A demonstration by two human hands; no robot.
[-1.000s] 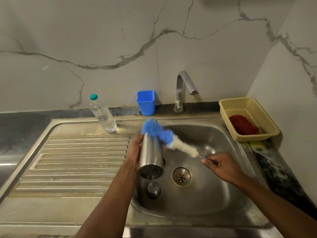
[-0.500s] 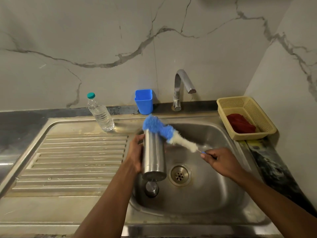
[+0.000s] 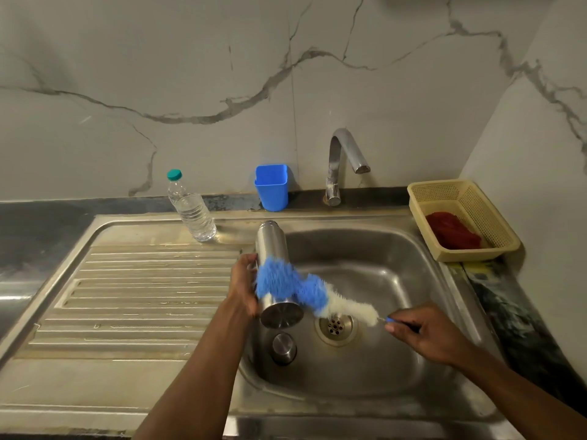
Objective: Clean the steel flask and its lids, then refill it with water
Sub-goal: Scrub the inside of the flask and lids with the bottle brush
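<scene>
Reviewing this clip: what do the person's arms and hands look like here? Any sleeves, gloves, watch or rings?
Both forearms are bare from the bottom edge of the picture to the hands; no sleeve shows. The left hand and right hand wear no gloves. No watch, bracelet or ring shows on the visible sides of wrists and fingers. Fingernails look short and unpainted where visible.

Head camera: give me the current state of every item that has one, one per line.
Flask: lid off, tilted, held over the sink by the left hand.
Bottle brush: outside the flask, blue bristles against its side, handle pinched by the right hand.
Lid: lying loose in the sink.
Tap: no water running.
Water bottle: capped, upright.
Blue cup: upright.
Basket: holds a red cloth.
</scene>
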